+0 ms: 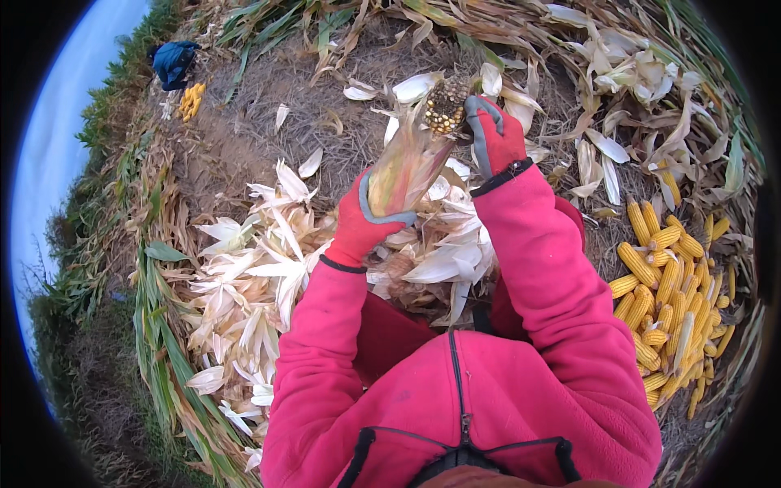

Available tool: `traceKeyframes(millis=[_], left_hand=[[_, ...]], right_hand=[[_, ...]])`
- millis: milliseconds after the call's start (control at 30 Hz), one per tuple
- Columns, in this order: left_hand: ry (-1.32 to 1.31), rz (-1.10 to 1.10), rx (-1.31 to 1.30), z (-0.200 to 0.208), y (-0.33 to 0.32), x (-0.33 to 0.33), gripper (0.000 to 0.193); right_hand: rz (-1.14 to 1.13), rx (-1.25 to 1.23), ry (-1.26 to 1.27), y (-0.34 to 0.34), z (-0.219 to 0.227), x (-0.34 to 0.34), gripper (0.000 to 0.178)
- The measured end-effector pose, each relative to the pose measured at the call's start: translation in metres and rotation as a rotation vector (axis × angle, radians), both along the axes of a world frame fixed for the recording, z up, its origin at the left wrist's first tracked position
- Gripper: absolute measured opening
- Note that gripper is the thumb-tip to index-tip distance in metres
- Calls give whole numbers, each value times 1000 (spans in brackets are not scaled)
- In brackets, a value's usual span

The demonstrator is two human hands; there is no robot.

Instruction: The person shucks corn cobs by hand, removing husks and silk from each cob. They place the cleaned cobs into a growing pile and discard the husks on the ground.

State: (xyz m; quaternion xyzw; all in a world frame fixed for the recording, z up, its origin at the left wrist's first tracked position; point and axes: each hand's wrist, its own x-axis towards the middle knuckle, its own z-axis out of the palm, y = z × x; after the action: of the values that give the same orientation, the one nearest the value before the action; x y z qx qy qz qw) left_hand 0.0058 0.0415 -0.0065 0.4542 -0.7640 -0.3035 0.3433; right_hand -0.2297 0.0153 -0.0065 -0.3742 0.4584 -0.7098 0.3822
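An ear of corn tilts up and away in front of me, its far end bare and showing dark, patchy kernels among a few yellow ones. Pale husk still wraps its lower part. My left hand, in a red and grey work glove, is closed round that husk-covered lower part. Beside the bare end, my right hand, gloved alike, has its fingers curled tight at the husk's edge. The fingertips of that hand are partly hidden against the ear.
Loose husks lie heaped before my legs and to the left. A pile of husked yellow cobs sits at right. Dry stalks lie across the far side. Far left, a person in blue bends near a small cob pile.
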Motion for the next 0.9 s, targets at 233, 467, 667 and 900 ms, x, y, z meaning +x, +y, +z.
traceKeyframes(millis=[233, 467, 667, 900], left_hand=[[-31, -24, -117, 8, -3, 9, 89], [-196, 117, -378, 9, -3, 7, 88], [-233, 207, -484, -4, -21, 2, 83], [167, 144, -157, -17, -29, -20, 72]], right_hand=[[126, 107, 25, 1, -3, -8, 28], [91, -34, -314, -7, -13, 5, 18], [263, 10, -923, -18, -38, 21, 26], [703, -57, -1309, -5, -34, 39, 41]])
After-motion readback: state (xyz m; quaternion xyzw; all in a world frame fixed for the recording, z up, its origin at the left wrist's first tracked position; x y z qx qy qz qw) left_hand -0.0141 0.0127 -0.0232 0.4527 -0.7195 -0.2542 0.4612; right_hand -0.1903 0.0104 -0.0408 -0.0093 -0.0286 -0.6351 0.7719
